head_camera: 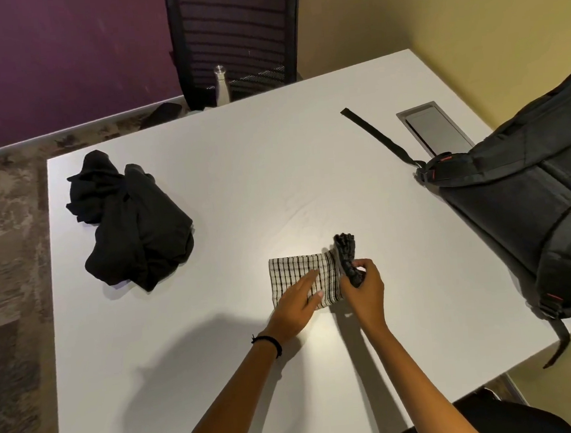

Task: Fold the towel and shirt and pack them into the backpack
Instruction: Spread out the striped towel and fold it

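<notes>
My left hand (298,304) presses flat, fingers straight, on the checked towel (292,274) while my right hand (365,288) pinches its dark raised edge.

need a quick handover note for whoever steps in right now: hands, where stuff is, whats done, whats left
Left hand: flat, pressing the checked towel onto the table.
Right hand: its grip pinches the towel's dark fringed end, raised at the right edge.
Shirt: crumpled heap at the table's far left, unfolded.
Backpack: lying at the table's right edge; cannot tell if it is open.
Done: towel folded down small.
Left: finish this fold, fold the shirt, pack both.
</notes>
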### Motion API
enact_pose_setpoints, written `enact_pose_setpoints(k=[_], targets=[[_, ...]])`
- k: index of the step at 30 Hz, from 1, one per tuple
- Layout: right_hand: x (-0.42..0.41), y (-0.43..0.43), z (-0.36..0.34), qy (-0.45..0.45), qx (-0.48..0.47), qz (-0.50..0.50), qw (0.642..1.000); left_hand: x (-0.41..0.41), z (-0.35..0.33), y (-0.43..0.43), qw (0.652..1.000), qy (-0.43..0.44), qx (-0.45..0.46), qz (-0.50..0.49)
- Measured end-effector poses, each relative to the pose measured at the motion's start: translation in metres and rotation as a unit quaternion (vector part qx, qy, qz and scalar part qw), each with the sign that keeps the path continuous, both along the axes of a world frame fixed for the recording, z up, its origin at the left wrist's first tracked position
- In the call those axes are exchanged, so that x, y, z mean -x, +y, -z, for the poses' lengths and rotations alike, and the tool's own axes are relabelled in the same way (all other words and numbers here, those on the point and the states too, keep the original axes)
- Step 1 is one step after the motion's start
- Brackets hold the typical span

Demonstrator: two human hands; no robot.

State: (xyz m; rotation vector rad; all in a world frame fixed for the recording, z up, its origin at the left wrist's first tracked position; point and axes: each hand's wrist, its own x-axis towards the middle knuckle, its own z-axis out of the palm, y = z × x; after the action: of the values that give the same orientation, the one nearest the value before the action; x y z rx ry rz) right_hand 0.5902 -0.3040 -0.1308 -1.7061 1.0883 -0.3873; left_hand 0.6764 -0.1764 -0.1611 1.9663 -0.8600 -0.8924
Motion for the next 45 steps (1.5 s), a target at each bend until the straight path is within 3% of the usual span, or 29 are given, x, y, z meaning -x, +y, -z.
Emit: enact_pose_setpoints(k=[4, 12, 16, 19, 25, 30, 32, 36, 39, 45], targets=[[-0.006, 0.019, -0.01, -0.044, 0.034, -0.058, 0.997, -0.013, -0.025, -0.016, 0.978, 0.188, 0.011, -0.085], [-0.007, 0.038, -0.001, -0.036, 0.046, -0.182, 0.982, -0.036, -0.043, -0.026, 0.911, 0.36, 0.032, -0.197], [-0.005, 0.044, 0.008, -0.02, 0.059, -0.245, 0.968, -0.04, -0.036, -0.026, 0.912, 0.311, 0.016, -0.268], [-0.003, 0.05, 0.015, -0.005, 0.082, -0.216, 0.973, -0.043, -0.029, -0.021, 0.908, 0.307, 0.013, -0.286], [-0.01, 0.055, 0.026, 0.001, -0.003, -0.144, 0.99, -0.045, -0.027, -0.017, 0.909, 0.305, 0.037, -0.28], [-0.014, 0.058, 0.014, 0.027, 0.109, -0.207, 0.972, -0.046, -0.023, -0.014, 0.907, 0.299, 0.019, -0.297], [-0.015, 0.061, 0.003, -0.001, 0.06, -0.207, 0.976, -0.046, -0.02, -0.011, 0.909, 0.278, 0.011, -0.31], [-0.014, 0.058, 0.036, 0.034, 0.146, -0.286, 0.946, -0.043, -0.013, -0.003, 0.896, 0.247, 0.054, -0.364], [-0.013, 0.058, 0.042, 0.055, 0.153, -0.311, 0.936, -0.041, -0.013, 0.001, 0.881, 0.252, 0.079, -0.394], [-0.008, 0.046, 0.061, 0.094, 0.226, -0.351, 0.904, -0.04, 0.008, 0.021, 0.929, 0.112, 0.068, -0.346]])
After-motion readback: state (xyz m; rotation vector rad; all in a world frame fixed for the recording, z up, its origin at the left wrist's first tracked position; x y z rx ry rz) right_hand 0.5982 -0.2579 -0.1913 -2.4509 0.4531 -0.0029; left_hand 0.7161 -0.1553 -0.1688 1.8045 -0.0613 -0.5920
